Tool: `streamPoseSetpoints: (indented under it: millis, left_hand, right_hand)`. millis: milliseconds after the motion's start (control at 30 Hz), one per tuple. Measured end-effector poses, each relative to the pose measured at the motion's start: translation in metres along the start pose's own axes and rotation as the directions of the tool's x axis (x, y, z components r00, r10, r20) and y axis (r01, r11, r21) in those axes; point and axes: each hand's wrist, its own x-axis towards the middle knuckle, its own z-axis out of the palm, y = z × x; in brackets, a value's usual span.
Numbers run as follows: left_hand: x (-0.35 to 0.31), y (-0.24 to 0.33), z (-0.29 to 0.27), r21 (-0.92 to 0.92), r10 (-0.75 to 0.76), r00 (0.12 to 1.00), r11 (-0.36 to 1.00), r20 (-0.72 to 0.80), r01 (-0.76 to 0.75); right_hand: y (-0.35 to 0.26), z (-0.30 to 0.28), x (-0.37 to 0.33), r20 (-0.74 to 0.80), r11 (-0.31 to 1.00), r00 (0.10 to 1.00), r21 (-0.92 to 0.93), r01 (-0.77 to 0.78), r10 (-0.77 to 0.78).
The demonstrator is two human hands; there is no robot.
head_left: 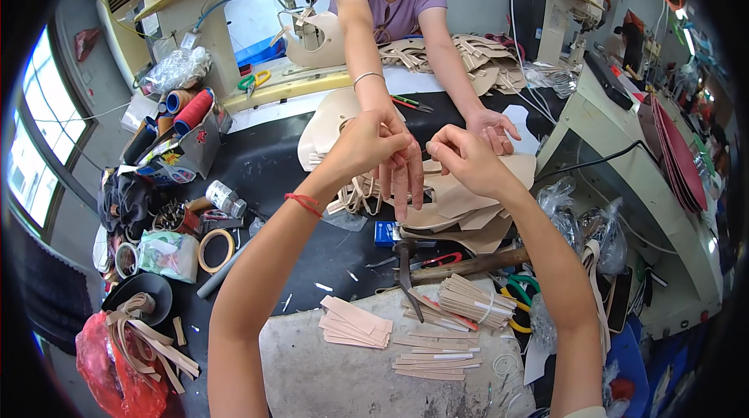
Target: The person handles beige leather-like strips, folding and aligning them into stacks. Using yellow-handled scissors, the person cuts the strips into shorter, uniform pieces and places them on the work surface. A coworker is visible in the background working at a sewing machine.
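Note:
My left hand [373, 142] is raised over the black table, a red string round its wrist. Its thumb and fingers are pinched together; what they hold, if anything, is too small to make out. A co-worker's hand [403, 176], fingers pointing down, overlaps it from across the table. To the right, my right hand [468, 160] is closed in a pinch, and I cannot see what is in it. It hovers above stacked beige leather-like panels [460, 203]. The co-worker's other hand [491, 128] rests open behind my right hand. Looped beige strips [359, 195] lie below my left hand.
A hammer [406, 277], a blue box [385, 233] and pliers lie nearer me. Cut strips [355, 323] and a bundle [476, 301] rest on a pale slab [312, 371]. Thread spools [193, 111] and tape rolls [216, 251] stand left; sewing machines [640, 207] flank the table.

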Motion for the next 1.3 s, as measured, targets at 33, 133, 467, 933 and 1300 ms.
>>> streamPoseSetpoints:
  millis: [33,133,467,933,1300]
  left_hand:
    - [0.001,0.002,-0.001,0.037,-0.011,0.999,0.999,0.038,0.009]
    - [0.000,0.013,0.000,0.192,-0.034,0.997,0.981,0.074,0.019]
    - [0.005,0.010,0.004,0.433,0.071,0.993,0.895,0.094,-0.104]
    - [0.006,0.012,0.002,0.477,0.054,0.956,0.858,0.287,-0.191]
    - [0.009,0.001,0.003,0.306,0.005,0.976,0.949,0.219,-0.074]
  right_hand:
    - [-0.003,0.000,0.000,0.007,1.000,1.000,-0.022,0.004,-0.004]
    - [-0.004,0.002,0.001,-0.018,1.000,1.000,-0.014,0.007,-0.007]
    - [0.003,0.006,0.004,-0.035,0.996,0.999,0.080,-0.039,0.042]
    - [-0.001,0.011,0.001,-0.040,0.967,0.992,0.230,-0.111,0.123]
    - [0.004,0.018,-0.004,-0.336,0.995,0.941,0.099,-0.018,0.051]
